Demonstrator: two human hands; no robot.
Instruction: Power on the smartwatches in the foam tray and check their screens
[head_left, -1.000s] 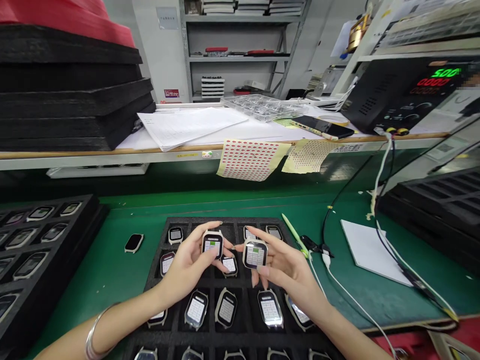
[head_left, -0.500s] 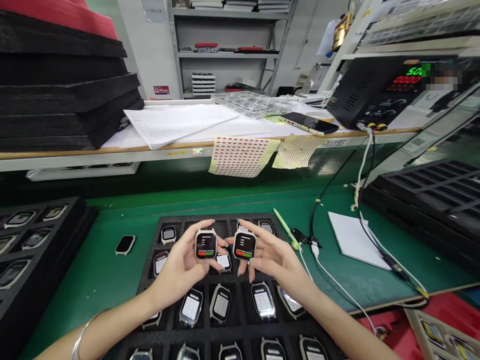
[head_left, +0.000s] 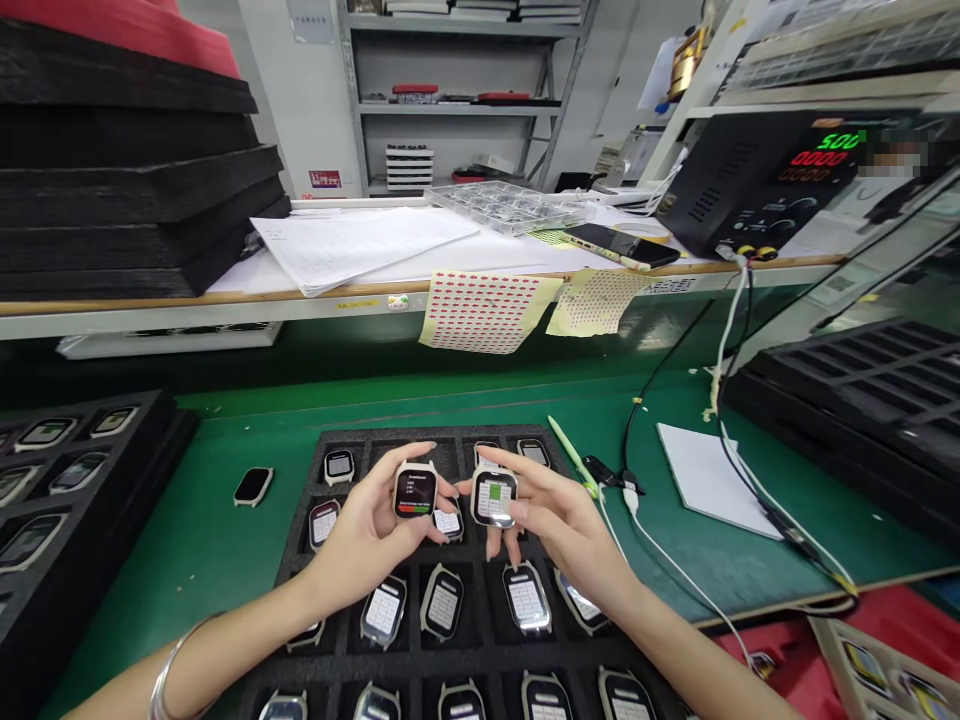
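Observation:
My left hand [head_left: 381,510] grips a smartwatch body [head_left: 415,488] without a strap, its dark screen showing text above a red and green bar. In my right hand [head_left: 551,515] is a second smartwatch body [head_left: 495,497], whose screen is a white grid with one green cell. The right thumb lies at the lower right of that screen. Both watches are held side by side, faces up, above a black foam tray [head_left: 341,600]. Several more lit watch bodies, such as one watch [head_left: 527,598], sit in the tray's pockets, partly hidden by my hands and forearms.
A single dark watch [head_left: 253,486] lies on the green mat left of the tray. Another foam tray [head_left: 169,425] of watches stands at far left. To the right are a green pen [head_left: 570,452], cables [head_left: 628,490] and a white pad [head_left: 712,480]. A power supply [head_left: 757,190] rests on the shelf.
The right-hand watch's screen has switched from dark text with a coloured bar to a white grid with a green cell. The right thumb has shifted onto its screen edge.

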